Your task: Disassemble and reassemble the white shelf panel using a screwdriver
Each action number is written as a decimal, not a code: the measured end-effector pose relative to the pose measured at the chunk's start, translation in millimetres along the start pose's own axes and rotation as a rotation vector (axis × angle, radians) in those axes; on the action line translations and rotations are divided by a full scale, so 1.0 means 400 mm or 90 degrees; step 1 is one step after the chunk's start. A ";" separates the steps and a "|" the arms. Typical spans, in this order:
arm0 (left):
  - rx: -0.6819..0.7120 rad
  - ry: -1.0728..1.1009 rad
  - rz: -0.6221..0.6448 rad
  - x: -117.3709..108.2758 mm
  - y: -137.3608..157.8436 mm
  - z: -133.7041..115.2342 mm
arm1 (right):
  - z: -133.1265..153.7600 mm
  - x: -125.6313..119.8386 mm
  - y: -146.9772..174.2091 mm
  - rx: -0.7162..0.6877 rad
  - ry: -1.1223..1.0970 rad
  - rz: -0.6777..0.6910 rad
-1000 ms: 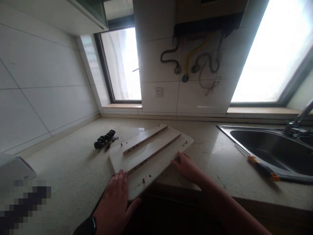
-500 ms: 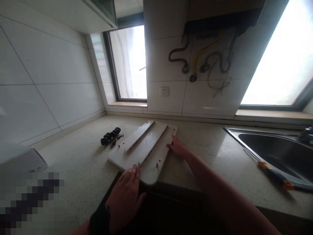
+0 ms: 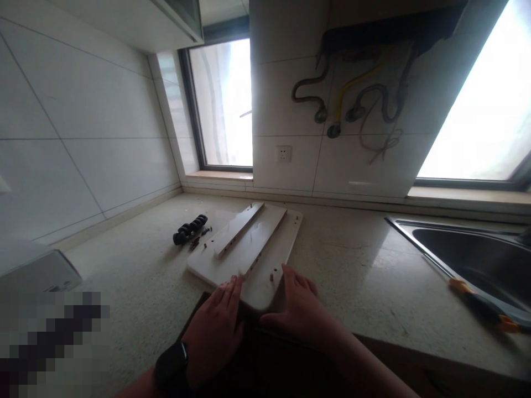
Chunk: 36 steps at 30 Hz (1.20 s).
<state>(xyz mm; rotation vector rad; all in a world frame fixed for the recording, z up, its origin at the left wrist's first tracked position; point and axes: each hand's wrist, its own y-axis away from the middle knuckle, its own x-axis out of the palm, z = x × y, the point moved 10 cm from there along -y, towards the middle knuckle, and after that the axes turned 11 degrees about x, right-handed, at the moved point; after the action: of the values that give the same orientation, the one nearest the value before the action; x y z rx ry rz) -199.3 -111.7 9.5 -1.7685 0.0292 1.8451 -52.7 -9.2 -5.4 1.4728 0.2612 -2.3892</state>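
Note:
A white board (image 3: 257,265) with rounded corners lies on the countertop, its front corner at the counter's edge. Two white strips, the left one (image 3: 241,229) and the right one (image 3: 266,243), lie slantwise on it, with small holes along their sides. Short wooden dowels (image 3: 271,277) stand up from the board near its corners. My left hand (image 3: 215,320) rests its outstretched fingers on the board's near edge, thumb apart. My right hand (image 3: 296,301) is open at the near right corner, fingers along the right edge and thumb spread towards the front.
Black ribbed pieces (image 3: 191,229) and small screws (image 3: 197,241) lie left of the board. A screwdriver (image 3: 477,304) with an orange and black handle lies beside the sink (image 3: 400,229). A grey-white object (image 3: 58,271) sits at far left. Pipes (image 3: 340,105) run down the wall.
My right hand has moved along the board's right edge, from its far part back to the near corner. My left hand stays on the near edge. The view has shifted slightly.

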 end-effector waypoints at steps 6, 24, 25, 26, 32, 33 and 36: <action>-0.012 0.019 0.034 -0.007 -0.006 0.010 | 0.025 0.006 -0.043 0.002 0.002 0.034; -0.006 0.094 0.105 0.063 -0.034 0.092 | 0.051 0.024 -0.157 0.019 -0.040 -0.020; -0.007 0.097 0.106 0.063 -0.034 0.092 | 0.053 0.030 -0.159 0.028 -0.036 -0.018; -0.009 0.101 0.106 0.064 -0.034 0.092 | 0.055 0.033 -0.162 0.031 -0.034 -0.017; -0.026 0.123 0.102 0.073 -0.041 0.102 | 0.049 0.026 -0.189 0.016 -0.033 -0.015; -0.031 0.128 0.102 0.074 -0.044 0.104 | 0.046 0.023 -0.195 0.016 -0.033 -0.010; -0.038 0.142 0.111 0.076 -0.053 0.106 | 0.044 0.014 -0.213 0.011 -0.031 0.008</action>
<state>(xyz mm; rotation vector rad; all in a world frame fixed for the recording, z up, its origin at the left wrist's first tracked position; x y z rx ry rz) -227.8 -65.7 -5.4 -2.0629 0.2237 1.7730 -100.6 63.7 -3.4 1.4168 0.2198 -2.4204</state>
